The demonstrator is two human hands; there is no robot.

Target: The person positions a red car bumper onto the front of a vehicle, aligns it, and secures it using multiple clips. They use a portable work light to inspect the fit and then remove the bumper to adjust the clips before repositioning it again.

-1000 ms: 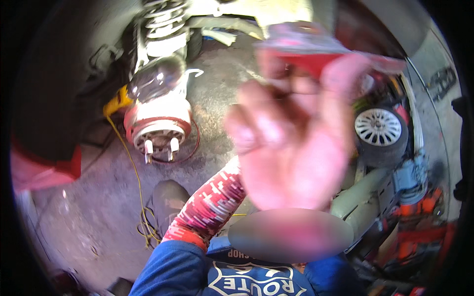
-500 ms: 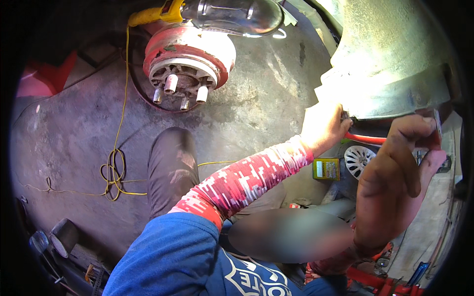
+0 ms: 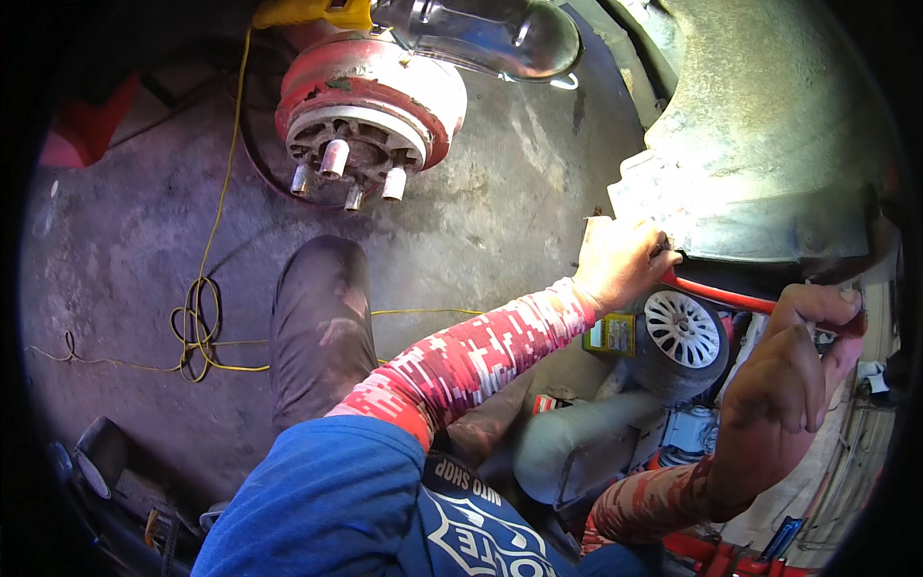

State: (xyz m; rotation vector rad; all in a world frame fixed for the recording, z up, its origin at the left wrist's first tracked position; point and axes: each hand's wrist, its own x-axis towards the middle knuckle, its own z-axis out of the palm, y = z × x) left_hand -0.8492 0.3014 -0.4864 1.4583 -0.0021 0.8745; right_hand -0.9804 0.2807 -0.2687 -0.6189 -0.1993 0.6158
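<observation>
At the lower edge of a dusty, brightly lit curved panel [image 3: 769, 125], my left hand [image 3: 620, 264] is closed around a long red handle [image 3: 721, 291]. The handle runs right and passes out of sight near the fingers of my right hand [image 3: 784, 375]. That hand is raised, its fingers curled and its thumb and forefinger pinched together below the panel's right end. What sits in the pinch is too hidden to name, and whether it joins the red handle I cannot tell. The working end of the red-handled tool is covered by my left hand.
A red and white wheel hub part [image 3: 370, 115] with several studs stands at upper left, below a yellow-handled work lamp [image 3: 481, 37]. A yellow cord [image 3: 197, 327] lies looped on the floor. Beneath my arms are a wheel with a white cover [image 3: 685, 332], a grey tank [image 3: 577, 442] and a yellow-green box [image 3: 609, 335].
My view has shifted, so the wheel and tank show more fully. Both hands sit lower in the picture, my left hand still on the red handle and my right hand still pinched.
</observation>
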